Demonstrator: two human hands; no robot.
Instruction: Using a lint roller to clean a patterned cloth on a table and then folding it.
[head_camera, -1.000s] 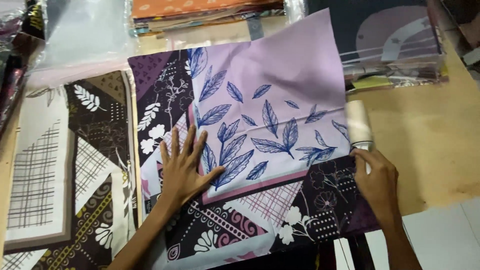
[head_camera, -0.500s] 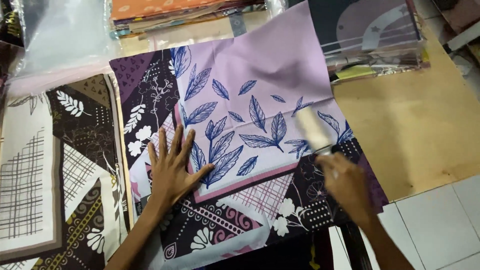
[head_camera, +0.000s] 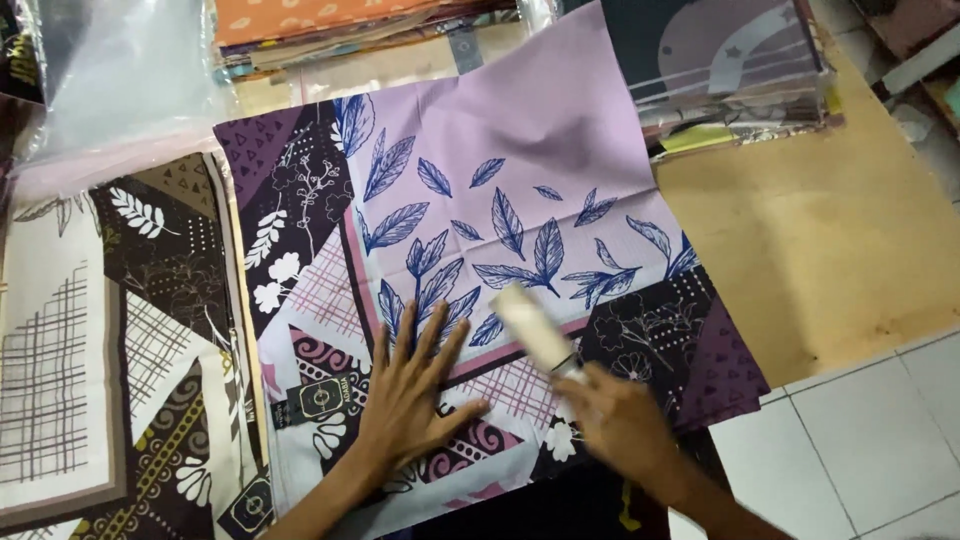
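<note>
A folded lilac cloth (head_camera: 520, 150), printed with dark blue leaves and bordered by purple, black and white patchwork of flowers and swirls, lies flat on a wooden board (head_camera: 830, 260), overlapping its left part. The left hand (head_camera: 410, 400) rests open, fingers spread, palm down on the cloth's lower edge. Just right of it, the right hand (head_camera: 620, 420), blurred, is closed around the handle of a pale lint roller (head_camera: 533, 328) lying on the cloth's leaf print.
</note>
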